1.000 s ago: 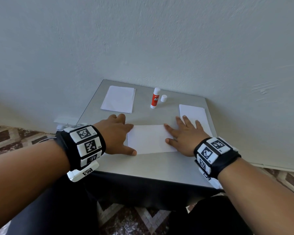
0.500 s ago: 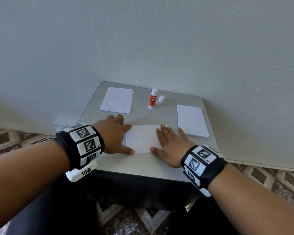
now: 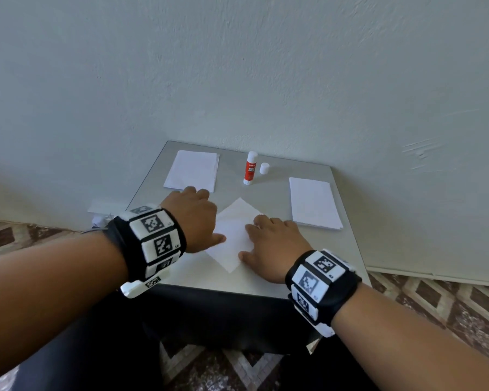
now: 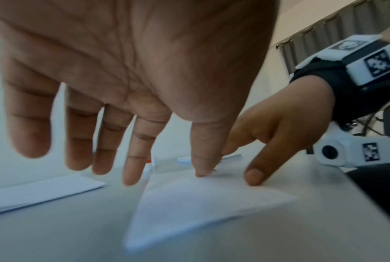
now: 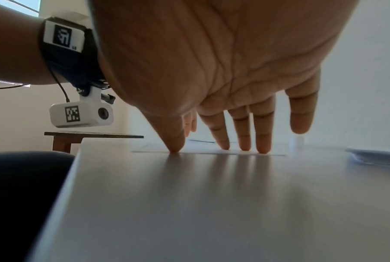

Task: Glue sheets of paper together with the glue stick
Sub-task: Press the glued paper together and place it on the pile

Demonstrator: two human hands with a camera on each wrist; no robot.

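Observation:
A white sheet of paper (image 3: 232, 235) (image 4: 203, 200) lies turned cornerwise on the grey table (image 3: 266, 283) near its front edge. My left hand (image 3: 198, 218) rests at its left side with straight fingers, the thumb tip (image 4: 200, 172) pressing the sheet. My right hand (image 3: 271, 244) lies on its right side, straight fingertips (image 5: 243, 147) pressing the paper's edge. The red and white glue stick (image 3: 250, 168) stands uncapped at the back, its white cap (image 3: 264, 168) beside it. One paper stack (image 3: 192, 170) is at the back left, another (image 3: 314, 203) on the right.
The table stands against a pale wall (image 3: 237, 66). A patterned tile floor (image 3: 435, 306) surrounds it, and my dark-clothed legs (image 3: 209, 320) are under the front edge. A small wooden table (image 5: 88, 137) shows in the right wrist view.
The sheet has turned from square-on to cornerwise under both hands. My right hand has slid left along it, away from the right stack. The left hand stayed at its left side.

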